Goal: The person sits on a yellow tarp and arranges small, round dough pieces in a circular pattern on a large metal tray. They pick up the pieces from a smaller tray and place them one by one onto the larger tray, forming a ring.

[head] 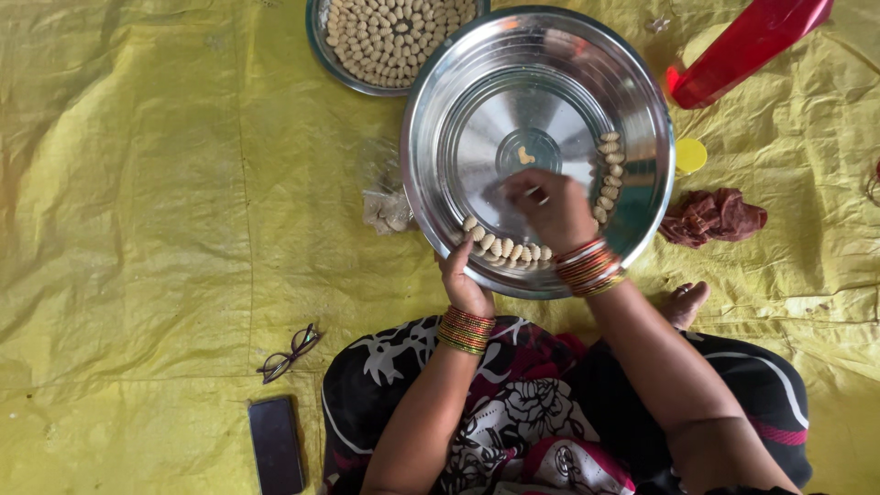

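Note:
A large round steel plate lies tilted in front of me on a yellow sheet. Small pale ridged dough pieces line its near rim, and more dough pieces curve up its right side. My left hand grips the plate's near edge. My right hand reaches inside the plate with fingers bunched near the row of pieces; whether it pinches one is hidden. Both wrists wear red and gold bangles.
A second steel plate full of the same pieces sits at the top. A red bottle, yellow cap, dark red cloth, plastic bag, spectacles and phone lie around.

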